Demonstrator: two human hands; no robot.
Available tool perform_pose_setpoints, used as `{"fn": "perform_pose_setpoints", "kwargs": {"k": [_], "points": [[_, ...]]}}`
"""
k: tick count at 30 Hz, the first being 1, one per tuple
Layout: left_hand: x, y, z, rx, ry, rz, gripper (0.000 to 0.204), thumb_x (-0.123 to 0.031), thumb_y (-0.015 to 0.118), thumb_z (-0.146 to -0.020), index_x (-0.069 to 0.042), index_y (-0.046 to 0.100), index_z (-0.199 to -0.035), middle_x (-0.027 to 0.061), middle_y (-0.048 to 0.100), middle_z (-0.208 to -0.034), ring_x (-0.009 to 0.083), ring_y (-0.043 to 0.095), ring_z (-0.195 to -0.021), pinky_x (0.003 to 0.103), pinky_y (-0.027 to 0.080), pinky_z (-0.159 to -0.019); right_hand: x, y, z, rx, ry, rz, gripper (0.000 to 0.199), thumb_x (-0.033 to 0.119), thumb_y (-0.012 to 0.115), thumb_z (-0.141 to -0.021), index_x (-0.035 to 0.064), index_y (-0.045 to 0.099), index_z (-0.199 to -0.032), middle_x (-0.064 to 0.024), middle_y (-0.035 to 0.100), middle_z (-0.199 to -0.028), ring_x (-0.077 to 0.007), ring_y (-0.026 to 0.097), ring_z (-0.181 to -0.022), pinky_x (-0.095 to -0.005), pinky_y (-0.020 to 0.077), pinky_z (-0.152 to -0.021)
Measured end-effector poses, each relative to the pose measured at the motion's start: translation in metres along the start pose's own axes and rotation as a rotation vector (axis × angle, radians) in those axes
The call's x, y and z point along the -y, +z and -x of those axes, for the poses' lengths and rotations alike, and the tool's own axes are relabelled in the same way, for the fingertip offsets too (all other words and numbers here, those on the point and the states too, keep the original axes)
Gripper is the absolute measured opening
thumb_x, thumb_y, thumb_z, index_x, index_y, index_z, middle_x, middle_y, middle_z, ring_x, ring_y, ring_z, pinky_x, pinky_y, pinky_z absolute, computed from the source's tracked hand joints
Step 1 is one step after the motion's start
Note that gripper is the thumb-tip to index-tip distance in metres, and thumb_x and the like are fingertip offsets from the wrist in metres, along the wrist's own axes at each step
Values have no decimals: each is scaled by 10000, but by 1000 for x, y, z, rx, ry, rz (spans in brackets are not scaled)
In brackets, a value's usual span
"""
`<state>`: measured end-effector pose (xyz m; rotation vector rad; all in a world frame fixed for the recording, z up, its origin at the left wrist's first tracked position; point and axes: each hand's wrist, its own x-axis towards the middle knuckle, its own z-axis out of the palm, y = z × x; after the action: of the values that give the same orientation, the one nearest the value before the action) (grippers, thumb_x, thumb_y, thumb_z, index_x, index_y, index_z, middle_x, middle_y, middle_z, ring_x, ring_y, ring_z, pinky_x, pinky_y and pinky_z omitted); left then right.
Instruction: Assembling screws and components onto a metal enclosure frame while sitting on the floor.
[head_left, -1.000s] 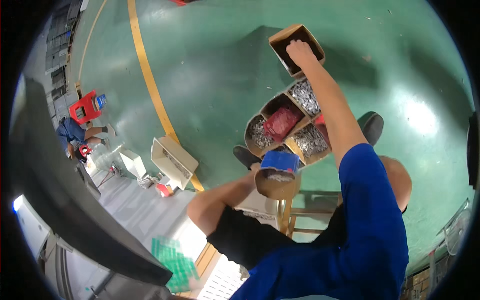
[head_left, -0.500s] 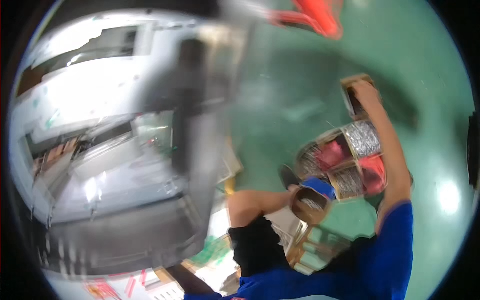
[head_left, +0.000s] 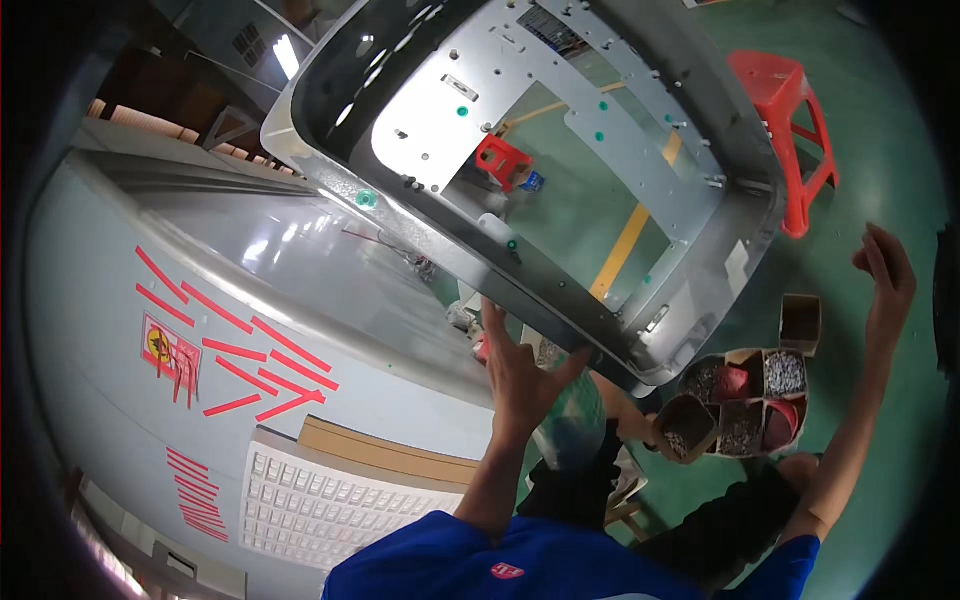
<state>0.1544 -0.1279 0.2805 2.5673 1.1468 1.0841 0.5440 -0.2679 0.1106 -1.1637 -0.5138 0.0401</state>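
A large grey metal housing frame point(head_left: 490, 265), with a rectangular opening, studs and green dots, fills the upper middle. My left hand point(head_left: 520, 380) is against its near lower edge, thumb and index finger stretched wide apart. Off to the right, my right hand point(head_left: 888, 275) is raised in the air with its fingers bent together; anything between them is too small to see. Below it stands a small open cardboard box point(head_left: 801, 318). Beside that is a cluster of boxes point(head_left: 745, 400) holding small metal parts, some with red lining.
At left runs a pale bench side point(head_left: 110, 330) with red tape strips. A white gridded tray point(head_left: 350, 500) lies below it. A red stool point(head_left: 790, 120) stands at upper right, another red stool point(head_left: 503, 162) shows through the frame. A brown container point(head_left: 686, 425) sits by my leg.
My right hand has left the small cardboard box and risen to the right. The view has turned, the metal frame is sharp and central, and my left hand now shows at its edge.
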Motion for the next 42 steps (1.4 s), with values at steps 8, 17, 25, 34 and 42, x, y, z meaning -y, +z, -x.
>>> {"fn": "perform_pose_setpoints", "kwargs": {"k": [8,17,25,34,42], "points": [[-11,-40,38,-51,-48,15,1253,-162,883,-535,-75,40,-1459,246,371,-1339,333,437,-1147,369,496,-739,214,174,49,645,-172,-634,206,41,615,-838,-94,629,-992,-111,662,-801,-130,645,-737,-230,507,-691],[-41,-72,55,-107,79,78,1216,-210,891,-532,-29,103,-1441,204,337,-1343,332,448,-1167,405,510,-815,316,248,78,614,-188,-972,247,90,615,-854,-49,595,-1057,-120,659,-901,-174,654,-807,-274,527,-723],[-50,-111,40,-56,263,343,698,-254,816,-665,-24,461,-1221,131,536,-1037,265,584,-835,340,475,-629,340,189,138,903,-546,-274,162,-19,678,-755,-6,658,-916,-78,630,-891,-153,597,-765,-272,479,-650],[-87,-177,9,-20,701,367,165,-63,619,-811,17,523,-918,97,569,-728,220,588,-554,298,444,-484,380,172,149,999,-513,-70,179,-24,674,-748,19,687,-921,-84,642,-848,-194,634,-753,-285,505,-655],[-101,-194,11,-58,675,465,108,-28,627,-792,-8,526,-760,69,543,-577,174,539,-444,290,420,-434,403,166,161,848,-746,74,179,-34,664,-682,11,664,-855,-77,624,-823,-218,624,-700,-300,502,-597]]}}
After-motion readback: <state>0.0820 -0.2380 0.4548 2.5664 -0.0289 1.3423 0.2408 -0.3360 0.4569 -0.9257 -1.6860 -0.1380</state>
